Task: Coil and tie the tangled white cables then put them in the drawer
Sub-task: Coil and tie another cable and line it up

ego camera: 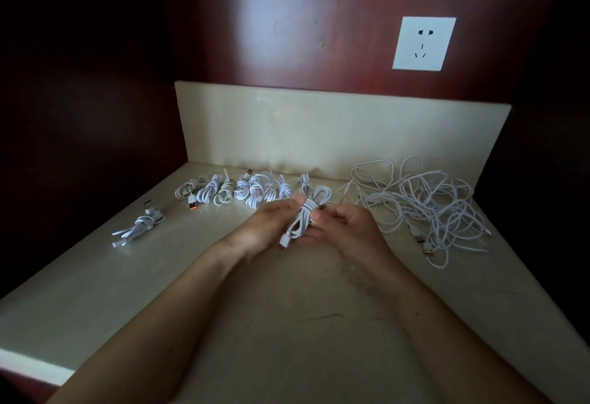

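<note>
Both hands are meeting over the middle of the pale stone countertop [306,323], working on one coiled white cable bundle [307,212]. The left hand [271,228] is gripping the bundle from the left side, thumb lying across the wrapped waist and fingers closing underneath. The right hand [346,228] is coming in from the right, fingertips pinching at the wrap; whether it is clamping a loose strand or only pressing against the coil is not resolvable here. The bundle's loops are fanning out toward the far side, and its connector end [283,240] is hanging down toward the near side, between the palms. Behind the hands, a row of tied cable bundles [242,189] is lying along the foot of the cream backsplash [319,129], packed close together, one showing an orange-tipped USB plug [192,204] at its left end. A separate tied bundle [138,226] is lying apart at the left, its USB plug pointing away from the viewer. To the right, the tangled heap of loose white cables [421,205] is spreading over the countertop, with two plugs [423,244] showing at its near edge. A white wall socket [423,43] is sitting on the dark red wood panel [287,20] above the backsplash.
</note>
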### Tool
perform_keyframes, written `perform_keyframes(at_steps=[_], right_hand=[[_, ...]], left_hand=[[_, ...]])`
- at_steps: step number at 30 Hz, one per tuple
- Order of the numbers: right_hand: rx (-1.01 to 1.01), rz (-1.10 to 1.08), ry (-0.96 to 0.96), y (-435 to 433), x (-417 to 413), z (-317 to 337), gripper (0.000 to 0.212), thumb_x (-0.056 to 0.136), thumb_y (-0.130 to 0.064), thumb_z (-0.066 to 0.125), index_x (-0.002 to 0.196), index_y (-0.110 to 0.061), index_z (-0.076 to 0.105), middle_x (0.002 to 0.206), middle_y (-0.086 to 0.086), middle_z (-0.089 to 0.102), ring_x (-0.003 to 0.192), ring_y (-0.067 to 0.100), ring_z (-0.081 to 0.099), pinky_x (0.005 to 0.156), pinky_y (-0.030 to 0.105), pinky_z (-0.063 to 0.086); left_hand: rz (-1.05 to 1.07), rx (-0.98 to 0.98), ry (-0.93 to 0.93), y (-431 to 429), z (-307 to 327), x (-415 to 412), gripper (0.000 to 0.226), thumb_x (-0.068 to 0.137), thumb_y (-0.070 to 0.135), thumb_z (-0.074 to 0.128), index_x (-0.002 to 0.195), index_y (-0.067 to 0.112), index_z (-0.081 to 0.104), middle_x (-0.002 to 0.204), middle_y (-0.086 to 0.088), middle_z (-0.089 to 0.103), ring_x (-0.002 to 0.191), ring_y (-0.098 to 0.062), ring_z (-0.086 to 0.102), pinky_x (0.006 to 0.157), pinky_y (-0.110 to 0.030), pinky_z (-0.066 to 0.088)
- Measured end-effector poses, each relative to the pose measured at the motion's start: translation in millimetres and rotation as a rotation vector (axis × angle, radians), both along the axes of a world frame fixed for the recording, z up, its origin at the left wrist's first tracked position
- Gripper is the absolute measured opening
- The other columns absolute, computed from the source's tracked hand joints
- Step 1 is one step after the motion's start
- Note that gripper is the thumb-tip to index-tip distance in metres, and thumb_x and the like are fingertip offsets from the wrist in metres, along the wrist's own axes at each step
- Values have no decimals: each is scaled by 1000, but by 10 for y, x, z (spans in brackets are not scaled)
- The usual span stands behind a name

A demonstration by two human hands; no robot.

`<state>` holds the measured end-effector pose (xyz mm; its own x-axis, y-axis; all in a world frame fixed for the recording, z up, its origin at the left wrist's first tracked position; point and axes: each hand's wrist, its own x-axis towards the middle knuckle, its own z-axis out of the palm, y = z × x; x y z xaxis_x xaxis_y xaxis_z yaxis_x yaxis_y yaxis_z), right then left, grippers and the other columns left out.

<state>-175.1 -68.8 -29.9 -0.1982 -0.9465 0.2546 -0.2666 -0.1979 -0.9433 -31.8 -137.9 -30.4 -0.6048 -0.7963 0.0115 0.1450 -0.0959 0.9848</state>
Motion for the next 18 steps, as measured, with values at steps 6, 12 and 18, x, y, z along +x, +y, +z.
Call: perform_keyframes(at_steps=[6, 12, 18], right_hand=[[41, -14, 9, 39, -30, 50, 14, 88, -6, 63, 83, -12, 75, 66, -2, 72, 62, 4, 66, 55, 23, 49], [172, -7, -64, 56, -25, 129, 36, 88, -21, 59, 52, -17, 59, 50, -1, 45, 40, 10, 32, 40, 20, 24], [128, -15, -21, 57, 38, 127, 49, 89, -53, 60, 70, -7, 64, 53, -5, 48, 43, 6, 37, 45, 20, 29]], left_hand=[[6, -184, 5, -10, -16, 20, 25, 95, 8, 54, 115, -7, 57, 88, -9, 69, 71, -12, 69, 65, -21, 55], [131, -341, -51, 11, -41, -2, 20, 85, 1, 69, 103, 5, 60, 95, -15, 65, 66, -11, 68, 63, -20, 53], [348, -632, -153, 74, -83, -95, 27, 67, 21, 80, 86, 26, 62, 84, 4, 66, 74, -10, 57, 69, -28, 49]])
